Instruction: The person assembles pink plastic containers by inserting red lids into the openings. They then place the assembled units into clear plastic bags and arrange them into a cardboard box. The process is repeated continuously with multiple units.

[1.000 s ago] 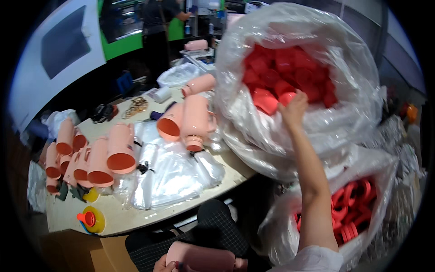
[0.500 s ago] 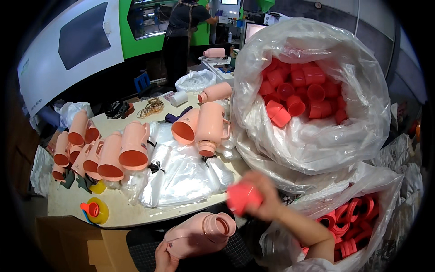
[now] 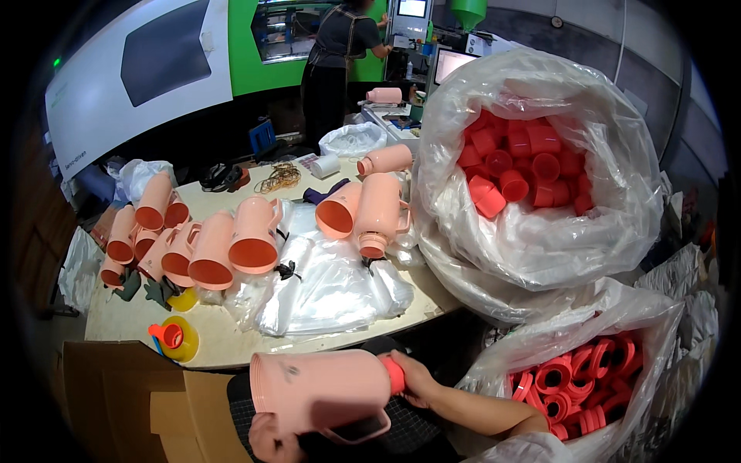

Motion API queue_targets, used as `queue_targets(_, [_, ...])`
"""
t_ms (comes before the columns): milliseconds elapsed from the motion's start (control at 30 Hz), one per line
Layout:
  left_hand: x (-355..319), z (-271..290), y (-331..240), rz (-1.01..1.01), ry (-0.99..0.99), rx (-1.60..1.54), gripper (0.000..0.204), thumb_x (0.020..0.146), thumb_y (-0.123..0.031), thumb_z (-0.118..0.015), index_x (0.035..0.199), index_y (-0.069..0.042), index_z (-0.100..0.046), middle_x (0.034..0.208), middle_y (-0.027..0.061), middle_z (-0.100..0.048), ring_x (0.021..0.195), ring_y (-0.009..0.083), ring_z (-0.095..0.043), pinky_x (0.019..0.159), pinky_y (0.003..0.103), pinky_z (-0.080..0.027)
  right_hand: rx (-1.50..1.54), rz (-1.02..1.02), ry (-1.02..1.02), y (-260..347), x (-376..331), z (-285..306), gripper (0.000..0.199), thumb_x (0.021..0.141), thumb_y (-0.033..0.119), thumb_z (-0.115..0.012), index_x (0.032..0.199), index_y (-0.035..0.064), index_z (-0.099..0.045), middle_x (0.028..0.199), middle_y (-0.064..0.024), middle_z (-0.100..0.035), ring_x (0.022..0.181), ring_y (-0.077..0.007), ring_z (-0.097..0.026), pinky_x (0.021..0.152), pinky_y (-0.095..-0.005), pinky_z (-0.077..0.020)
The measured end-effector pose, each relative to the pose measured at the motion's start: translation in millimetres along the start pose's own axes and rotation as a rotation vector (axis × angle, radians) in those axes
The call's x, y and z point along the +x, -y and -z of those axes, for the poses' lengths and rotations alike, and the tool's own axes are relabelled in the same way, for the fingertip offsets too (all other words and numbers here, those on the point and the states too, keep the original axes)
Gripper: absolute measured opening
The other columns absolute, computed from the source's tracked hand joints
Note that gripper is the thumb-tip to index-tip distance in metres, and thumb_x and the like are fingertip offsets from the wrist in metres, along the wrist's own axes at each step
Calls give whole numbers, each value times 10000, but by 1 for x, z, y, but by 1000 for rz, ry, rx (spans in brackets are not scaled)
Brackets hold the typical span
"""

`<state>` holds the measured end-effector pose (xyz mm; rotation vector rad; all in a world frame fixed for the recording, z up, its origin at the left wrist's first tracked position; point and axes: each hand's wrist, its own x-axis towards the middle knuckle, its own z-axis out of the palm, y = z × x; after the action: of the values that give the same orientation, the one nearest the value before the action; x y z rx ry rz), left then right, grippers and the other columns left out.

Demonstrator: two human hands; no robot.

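Observation:
A pink thermos jug body (image 3: 324, 390) lies sideways in front of me, its wide end to the left and its handle toward me. My left hand (image 3: 272, 441) grips it low at the wide end; the fingers are partly hidden and slightly blurred. At the neck on the right sits a red cup-shaped cap (image 3: 394, 375), with my right hand (image 3: 417, 383) closed around it. Whether the cap is threaded on, I cannot tell. Beyond, on the table, another pink jug body (image 3: 378, 210) rests with its neck facing me.
Several pink jug bodies (image 3: 210, 251) stand at the table's left, beside a yellow round container (image 3: 185, 343). Clear plastic bags (image 3: 332, 297) cover the middle. At right are bags of red cups (image 3: 532, 158) and red rings (image 3: 575, 374). A cardboard box (image 3: 116, 393) stands lower left; a person (image 3: 336, 65) works behind.
My right hand has brought the red cap down to the jug's neck. The jug has turned so its neck points right and its wide end left. The view has shifted slightly.

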<state>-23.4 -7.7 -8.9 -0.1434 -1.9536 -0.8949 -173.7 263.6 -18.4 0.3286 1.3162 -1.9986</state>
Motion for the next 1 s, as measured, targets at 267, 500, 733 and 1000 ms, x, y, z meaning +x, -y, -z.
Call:
queue_targets(267, [45,-7,11,434,-189,-425,403,987,-353,-605,737,-46,-523,845,65,-562,784,195,-502,757,334,-407,181,132,75,-84,-30,-6,499,1068,440,-341,1271,23,-524,1007,-163,-680,531,-283,-629,513,-359,-561])
queue_targets(500, [88,-38,-12,229,-80,-323,578,920,-420,-689,1265,11,-516,1254,161,-542,1135,279,-521,1025,398,-383,587,-103,159,-98,-25,-5,535,1069,473,-283,1259,41,-536,1046,-149,-685,774,-321,-681,528,-414,-554])
queue_targets(733, [-19,-42,-10,1061,-18,-1038,626,1094,-462,-204,1509,-2,-298,1445,156,-465,1329,246,-465,1112,387,-370,595,163,151,-113,-27,-10,519,1091,440,-256,1256,22,-515,1046,-178,-664,783,-316,-679,553,-414,-572])
queue_targets(1000, [-12,-49,-7,983,-176,-621,483,1102,-359,-366,1399,15,-435,1290,139,-575,1099,193,-581,968,340,-447,-178,583,-57,-104,-32,-27,420,1104,332,-352,1336,9,-487,1092,-118,-652,936,-180,-654,770,-329,-553])
